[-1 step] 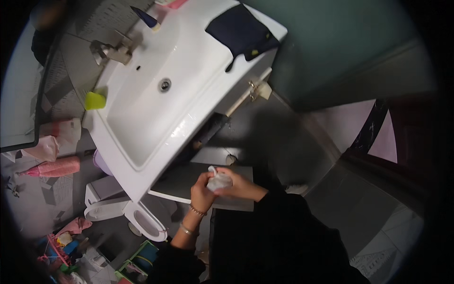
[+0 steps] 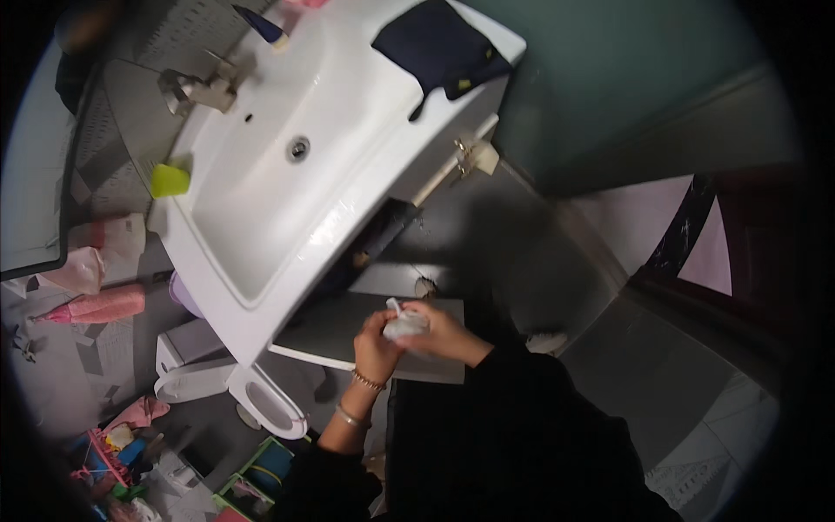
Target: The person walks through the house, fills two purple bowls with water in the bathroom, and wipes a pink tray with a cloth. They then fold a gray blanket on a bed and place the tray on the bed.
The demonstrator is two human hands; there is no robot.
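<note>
Both hands come together over the open cabinet door (image 2: 326,326) below the basin. Between them is a small white crumpled bundle (image 2: 405,327) with a twisted tip sticking up; whether it is cloth or plastic I cannot tell. My left hand (image 2: 375,350), with a beaded bracelet and a bangle at the wrist, closes on its left side. My right hand (image 2: 448,337) wraps it from the right. Just beyond the hands stands the white washbasin (image 2: 235,235), its bowl holding no water that I can see.
A dark blue cloth (image 2: 439,52) lies on the basin's right rim. Near the tap (image 2: 200,91) are a yellow-green cup (image 2: 170,180) and a dark tube (image 2: 261,28). A toilet (image 2: 270,402) with raised lid, a green rack (image 2: 257,474) and a pink towel (image 2: 100,304) are at left.
The view has shifted slightly, so the basin sits a little further left and higher. Both hands keep their hold on the white bundle, with its tip turned a little.
</note>
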